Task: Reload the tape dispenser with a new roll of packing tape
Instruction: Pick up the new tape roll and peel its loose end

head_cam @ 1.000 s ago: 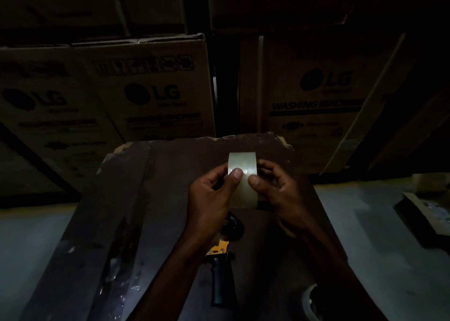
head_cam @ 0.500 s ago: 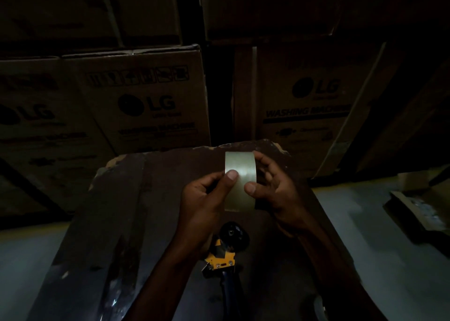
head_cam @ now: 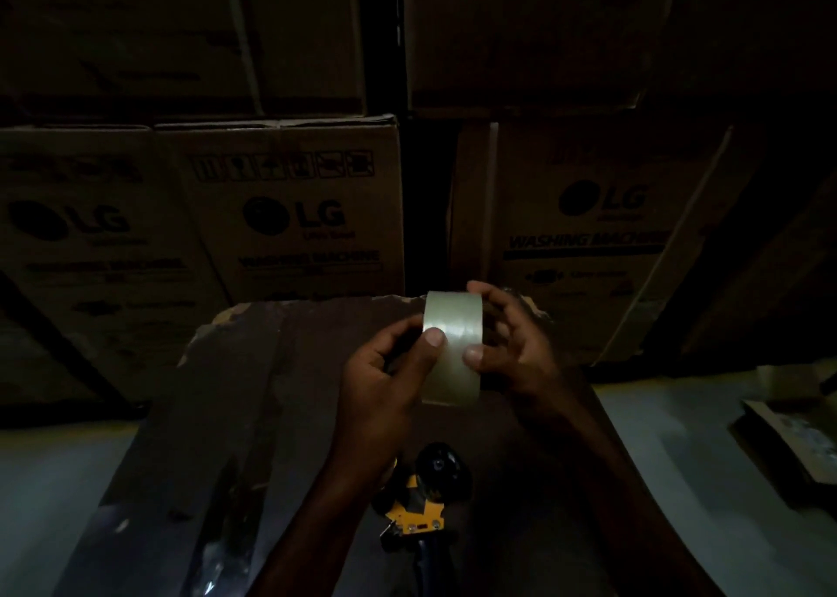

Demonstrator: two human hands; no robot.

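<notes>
Tape roll (head_cam: 453, 347): centre frame, upright, above desk (head_cam: 253, 415), pinched between left hand (head_cam: 385, 383) and right hand (head_cam: 512, 347) fingers. Tape dispenser (head_cam: 423, 501): lower centre, lying on desk.

- We count one roll of clear tape (head_cam: 452, 347), held upright.
- We count two hands: the left hand (head_cam: 385, 379) and the right hand (head_cam: 516, 347).
- We count one tape dispenser (head_cam: 423, 501).
- We count one dark table (head_cam: 253, 415).
- We count three cartons with printed logos (head_cam: 290, 216); those stacked above are too dark to number.
</notes>
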